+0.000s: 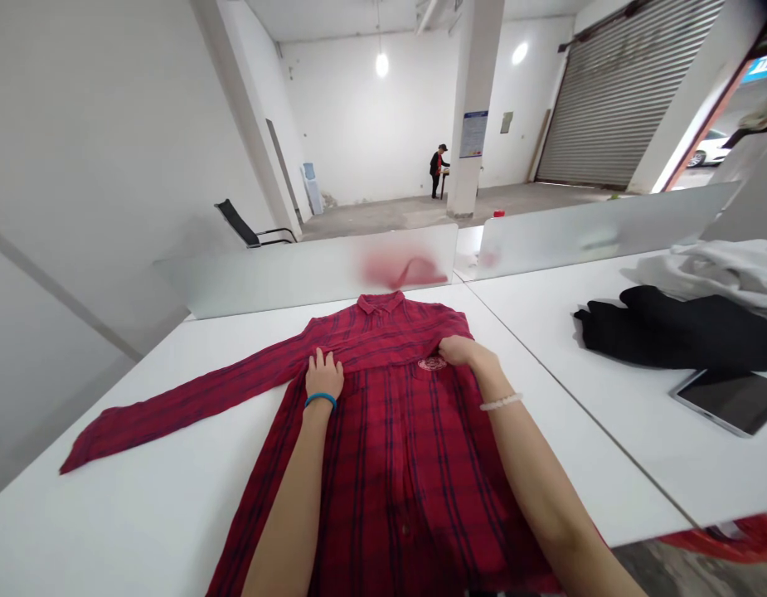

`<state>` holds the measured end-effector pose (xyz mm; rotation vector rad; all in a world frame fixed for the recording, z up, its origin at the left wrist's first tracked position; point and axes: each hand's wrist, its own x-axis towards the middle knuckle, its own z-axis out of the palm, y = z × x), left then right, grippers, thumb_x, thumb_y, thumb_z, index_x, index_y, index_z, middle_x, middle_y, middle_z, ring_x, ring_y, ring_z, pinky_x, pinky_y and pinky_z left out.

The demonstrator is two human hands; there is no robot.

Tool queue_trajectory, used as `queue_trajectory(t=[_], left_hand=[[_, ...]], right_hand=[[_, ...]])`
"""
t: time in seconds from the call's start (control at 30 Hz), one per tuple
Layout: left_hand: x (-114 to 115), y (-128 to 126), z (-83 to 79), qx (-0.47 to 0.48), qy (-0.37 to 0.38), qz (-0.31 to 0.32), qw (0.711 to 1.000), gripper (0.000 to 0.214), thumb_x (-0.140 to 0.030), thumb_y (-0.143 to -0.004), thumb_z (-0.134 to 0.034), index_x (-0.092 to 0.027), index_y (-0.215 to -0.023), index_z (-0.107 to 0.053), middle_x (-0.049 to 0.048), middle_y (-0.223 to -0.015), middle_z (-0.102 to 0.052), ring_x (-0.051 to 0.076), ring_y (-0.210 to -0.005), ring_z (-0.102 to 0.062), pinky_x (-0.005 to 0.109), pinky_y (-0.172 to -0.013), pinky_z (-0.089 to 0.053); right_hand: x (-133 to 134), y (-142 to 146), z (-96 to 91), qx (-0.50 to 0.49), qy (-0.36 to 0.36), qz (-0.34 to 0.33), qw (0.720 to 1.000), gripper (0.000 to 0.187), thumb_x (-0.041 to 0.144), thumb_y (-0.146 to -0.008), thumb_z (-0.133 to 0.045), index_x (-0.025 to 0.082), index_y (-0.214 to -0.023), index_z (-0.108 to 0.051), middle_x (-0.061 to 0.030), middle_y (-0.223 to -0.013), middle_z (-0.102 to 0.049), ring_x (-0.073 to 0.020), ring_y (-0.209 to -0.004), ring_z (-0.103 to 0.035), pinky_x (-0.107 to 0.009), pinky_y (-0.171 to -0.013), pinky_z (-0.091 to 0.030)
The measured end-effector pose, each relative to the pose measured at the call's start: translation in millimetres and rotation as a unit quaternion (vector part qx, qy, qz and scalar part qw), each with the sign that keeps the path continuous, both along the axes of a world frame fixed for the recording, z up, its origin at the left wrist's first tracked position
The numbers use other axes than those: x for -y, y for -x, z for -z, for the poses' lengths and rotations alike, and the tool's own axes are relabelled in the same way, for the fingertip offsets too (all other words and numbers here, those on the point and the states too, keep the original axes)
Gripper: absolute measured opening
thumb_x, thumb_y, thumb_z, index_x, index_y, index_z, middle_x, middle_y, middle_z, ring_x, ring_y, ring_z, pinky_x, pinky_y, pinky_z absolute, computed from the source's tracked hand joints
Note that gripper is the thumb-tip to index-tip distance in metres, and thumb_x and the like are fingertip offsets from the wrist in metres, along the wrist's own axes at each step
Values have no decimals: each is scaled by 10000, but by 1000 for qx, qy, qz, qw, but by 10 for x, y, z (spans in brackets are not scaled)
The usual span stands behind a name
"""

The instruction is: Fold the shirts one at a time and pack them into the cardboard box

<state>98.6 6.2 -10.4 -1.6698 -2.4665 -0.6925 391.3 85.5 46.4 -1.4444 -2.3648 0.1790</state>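
A red plaid shirt [383, 431] with dark stripes lies front up on the white table, its collar [381, 303] at the far end. One sleeve [190, 398] stretches out to the left. The other sleeve [376, 347] is folded across the chest. My left hand [324, 376], a blue band at its wrist, rests flat on the left of the chest with fingers apart, by the folded sleeve's end. At the right side of the chest, my right hand [458, 351] has its fingers closed on the shirt fabric, beside a pale round print [431, 363].
Frosted dividers [321, 269] edge the table's far side. On the right lie a black garment [675, 327], white cloth [725, 269] and a dark-screened tablet [728, 401]. Beyond are a black chair [250, 228] and a person [439, 172] by a small stand.
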Motion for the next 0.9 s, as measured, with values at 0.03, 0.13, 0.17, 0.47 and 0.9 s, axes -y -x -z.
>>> queue_trajectory(t=[0.03,0.13,0.17,0.47,0.9], left_hand=[[16,4,-21,10,2,2,1000,443,-253,-843,-428,-89,-1228,-575,204,-1428,-399,367,-1315,-361,522,-1020,-371],[59,22,-77,51,2,11,999,391,-257,-831,-468,-130,-1174,-608,182,-1427,-409,362,-1307,-377,520,-1021,-370],[68,27,-93,68,0,14,998,373,-254,-826,-483,-142,-1155,-617,174,-1431,-407,355,-1312,-374,513,-1030,-363],[170,353,-311,353,-114,-3,929,276,-224,-791,-521,-201,-1023,-668,72,-1189,-640,194,-1114,-572,329,-968,-441],[1719,2073,-675,495,-321,-379,713,320,-340,-907,-488,-148,-1162,-518,56,-1010,-584,142,-795,-584,305,-666,-515]], right_hand=[[20,-8,-106,13,9,-15,1000,210,272,-848,-542,162,-836,-720,-108,-826,-723,-225,-824,-661,-294,-793,-468],[121,64,-402,15,0,-46,999,334,303,-936,-406,157,-893,-704,-102,-896,-719,-208,-853,-658,-284,-811,-445],[174,135,-464,5,-18,-49,999,364,302,-958,-358,153,-964,-690,-105,-956,-712,-208,-900,-650,-289,-839,-436],[834,1257,242,23,-123,-205,971,474,385,-980,-296,146,-1349,-471,-86,-1449,-394,-280,-1391,-225,-550,-1124,-122],[829,1293,533,74,-49,-218,972,497,406,-966,-318,169,-1389,-428,-99,-1470,-353,-313,-1372,-268,-576,-1094,-198]])
